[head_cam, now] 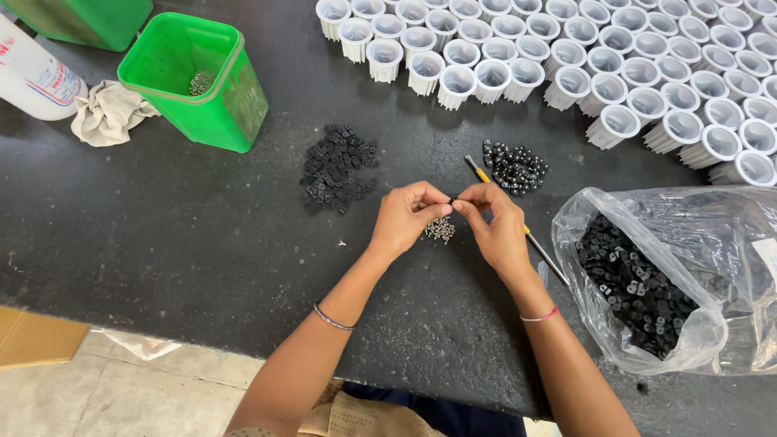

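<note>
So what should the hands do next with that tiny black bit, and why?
Probably pick a screw from the small pile just below. The left hand and right hand pinch one black piece between fingertips, with nothing else in them, and the screwdriver lies close by.
</note>
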### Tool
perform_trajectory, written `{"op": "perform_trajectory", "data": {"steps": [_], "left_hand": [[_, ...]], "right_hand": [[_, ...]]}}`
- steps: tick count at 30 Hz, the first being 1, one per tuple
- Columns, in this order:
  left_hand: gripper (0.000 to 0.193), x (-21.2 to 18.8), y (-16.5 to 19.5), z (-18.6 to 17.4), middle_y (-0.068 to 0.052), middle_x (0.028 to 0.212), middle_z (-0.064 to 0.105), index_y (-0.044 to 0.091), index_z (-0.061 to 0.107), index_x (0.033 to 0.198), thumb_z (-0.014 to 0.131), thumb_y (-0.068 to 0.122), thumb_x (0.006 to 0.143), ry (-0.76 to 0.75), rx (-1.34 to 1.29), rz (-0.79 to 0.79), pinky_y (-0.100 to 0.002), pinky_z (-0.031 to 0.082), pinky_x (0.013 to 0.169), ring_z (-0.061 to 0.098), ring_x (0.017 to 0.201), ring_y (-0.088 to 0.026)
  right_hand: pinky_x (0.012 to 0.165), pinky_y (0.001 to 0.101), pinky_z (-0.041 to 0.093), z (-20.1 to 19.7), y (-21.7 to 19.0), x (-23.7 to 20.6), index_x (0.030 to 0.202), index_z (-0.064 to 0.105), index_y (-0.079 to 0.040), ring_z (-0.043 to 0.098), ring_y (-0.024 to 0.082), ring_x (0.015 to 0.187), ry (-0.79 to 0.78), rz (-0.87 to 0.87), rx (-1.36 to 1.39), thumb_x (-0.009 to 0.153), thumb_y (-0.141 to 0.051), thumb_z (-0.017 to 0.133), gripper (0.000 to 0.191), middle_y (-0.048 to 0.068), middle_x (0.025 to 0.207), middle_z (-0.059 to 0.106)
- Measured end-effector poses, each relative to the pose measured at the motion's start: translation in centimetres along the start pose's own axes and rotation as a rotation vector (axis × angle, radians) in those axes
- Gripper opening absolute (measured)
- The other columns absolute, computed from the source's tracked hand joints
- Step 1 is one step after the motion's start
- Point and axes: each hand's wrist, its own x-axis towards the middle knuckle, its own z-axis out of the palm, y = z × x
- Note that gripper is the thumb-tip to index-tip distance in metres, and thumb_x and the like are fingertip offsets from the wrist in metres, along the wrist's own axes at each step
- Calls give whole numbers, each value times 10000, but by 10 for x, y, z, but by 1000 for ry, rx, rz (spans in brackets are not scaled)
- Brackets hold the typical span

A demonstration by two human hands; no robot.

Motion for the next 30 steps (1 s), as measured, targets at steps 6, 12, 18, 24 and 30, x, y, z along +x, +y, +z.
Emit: {"op": "perform_trajectory", "data": {"steps": [6,12,18,24,30], "left_hand": [[71,-4,4,7,-30,862,762,2,736,938,769,25,879,5,69,36,-238,570,740,692,806,-62],[66,-7,8,13,-23,810,749,6,736,923,776,19,871,33,140,51,-239,548,682,662,761,-49],[64,-9,9,19,-25,814,750,0,723,922,764,15,876,36,173,127,-239,564,694,677,765,-52],[194,-3,21,2,-51,928,777,53,723,1038,788,58,856,33,193,146,-264,585,756,736,838,-98],[112,0,36,-79,-91,914,724,72,768,946,801,108,844,475,848,245,-414,551,786,697,854,-289]], "right_hand": [[776,274,539,0,8,-2,1036,711,-9,667,114,823,-36,33,19,914,-10,721,122,44,931,735],[784,257,534,2,18,-4,1005,688,-5,655,90,835,-31,65,62,926,18,703,84,37,909,728],[780,250,538,6,26,-7,984,692,-4,661,75,826,13,72,24,922,13,712,68,25,886,730],[750,240,501,-1,42,4,1026,711,-7,604,76,815,23,100,157,975,-43,712,63,7,887,686],[755,241,534,-39,52,21,1197,671,-8,658,81,822,317,180,64,999,-145,719,246,24,961,729]]}}
